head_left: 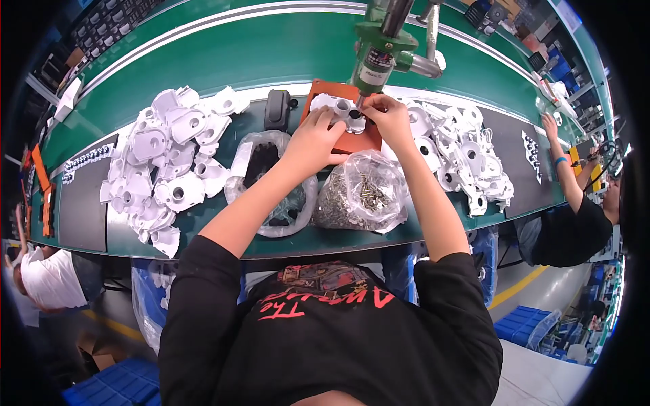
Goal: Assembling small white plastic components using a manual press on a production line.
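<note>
A white molded plastic housing (326, 101) lies on an orange fixture block (357, 143) in front of me. My left hand (315, 139) grips its near left side, with the fingers bent over it. My right hand (391, 120) is at the housing's right side, thumb and forefinger pinched together beside a small black round part (354, 114) on the housing. Whatever sits between those fingertips is too small to make out. A green tool head (374, 64) hangs just above and behind my right fingers.
Piles of white housings lie left (177, 193) and right (472, 154). Nearer me stand an open clear bag of screws (369, 193) and a plastic-lined container (235, 195) of black parts. A dark grey case (276, 110) sits behind them. A co-worker (565, 227) works at the right.
</note>
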The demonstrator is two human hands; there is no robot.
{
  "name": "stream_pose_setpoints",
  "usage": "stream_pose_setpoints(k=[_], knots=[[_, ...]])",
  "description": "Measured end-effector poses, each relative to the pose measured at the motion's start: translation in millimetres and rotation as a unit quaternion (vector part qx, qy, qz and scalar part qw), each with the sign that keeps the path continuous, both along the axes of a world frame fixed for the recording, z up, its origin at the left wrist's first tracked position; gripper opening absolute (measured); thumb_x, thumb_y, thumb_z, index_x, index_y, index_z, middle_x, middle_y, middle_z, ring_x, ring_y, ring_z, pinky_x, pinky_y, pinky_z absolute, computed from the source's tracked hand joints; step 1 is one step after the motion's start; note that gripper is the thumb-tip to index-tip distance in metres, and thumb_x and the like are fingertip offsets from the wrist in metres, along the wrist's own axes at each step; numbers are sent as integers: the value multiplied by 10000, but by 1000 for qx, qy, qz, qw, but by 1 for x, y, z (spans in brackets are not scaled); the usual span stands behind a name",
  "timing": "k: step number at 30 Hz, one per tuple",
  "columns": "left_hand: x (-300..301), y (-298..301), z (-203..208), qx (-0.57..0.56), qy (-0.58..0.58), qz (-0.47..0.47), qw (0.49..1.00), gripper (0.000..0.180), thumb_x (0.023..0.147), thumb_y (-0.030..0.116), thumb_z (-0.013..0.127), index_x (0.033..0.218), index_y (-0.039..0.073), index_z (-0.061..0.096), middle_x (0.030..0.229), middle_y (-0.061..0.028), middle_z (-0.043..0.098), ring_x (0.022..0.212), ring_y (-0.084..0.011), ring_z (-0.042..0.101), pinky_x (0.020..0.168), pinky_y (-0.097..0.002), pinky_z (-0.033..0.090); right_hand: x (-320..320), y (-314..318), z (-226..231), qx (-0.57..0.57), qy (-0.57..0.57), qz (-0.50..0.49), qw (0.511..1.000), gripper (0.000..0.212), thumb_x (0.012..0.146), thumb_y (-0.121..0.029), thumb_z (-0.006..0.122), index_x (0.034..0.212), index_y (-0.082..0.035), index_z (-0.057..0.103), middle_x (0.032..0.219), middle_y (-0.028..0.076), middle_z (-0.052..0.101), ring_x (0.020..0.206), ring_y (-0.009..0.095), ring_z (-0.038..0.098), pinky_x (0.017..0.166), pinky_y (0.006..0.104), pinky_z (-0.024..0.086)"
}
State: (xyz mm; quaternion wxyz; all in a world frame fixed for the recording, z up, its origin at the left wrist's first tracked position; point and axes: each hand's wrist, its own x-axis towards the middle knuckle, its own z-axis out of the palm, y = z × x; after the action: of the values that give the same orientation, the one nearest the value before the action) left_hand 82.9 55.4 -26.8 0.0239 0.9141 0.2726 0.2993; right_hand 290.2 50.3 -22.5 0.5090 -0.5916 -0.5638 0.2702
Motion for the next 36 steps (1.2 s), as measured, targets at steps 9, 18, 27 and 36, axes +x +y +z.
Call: stream_pose_setpoints(k=[9,18,27,36], knots=[[0,0,-4,0,-44,-5,999,585,554,346,807,980,39,549,1162,-189,506,1149,-384,472,971,-450,413,-17,-4,1,39,-36,-34,998,155,771,-114,669,835,26,651,743,105,675,665,141,624,650,272,473],[1,-1,-5,13,-47,7,999,601,527,378,820,955,46,559,1122,-187,510,1135,-382,479,973,-442,411,-18,-3,-1,49,-38,-40,997,152,775,-113,673,838,22,641,729,108,678,643,139,625,628,270,472],[0,-1,-5,16,-44,10,999,607,531,384,818,962,49,552,1132,-195,501,1128,-380,483,973,-438,407,-17,-12,2,18,-69,-16,997,182,780,-127,696,852,30,639,772,79,646,729,129,598,669,254,458],[2,-1,-6,15,-61,5,998,598,525,375,819,950,51,551,1110,-187,504,1124,-374,484,975,-433,407,-2,-28,-6,163,-256,1,953,164,820,-110,612,935,-11,674,1138,124,584,1041,243,551,925,324,412]])
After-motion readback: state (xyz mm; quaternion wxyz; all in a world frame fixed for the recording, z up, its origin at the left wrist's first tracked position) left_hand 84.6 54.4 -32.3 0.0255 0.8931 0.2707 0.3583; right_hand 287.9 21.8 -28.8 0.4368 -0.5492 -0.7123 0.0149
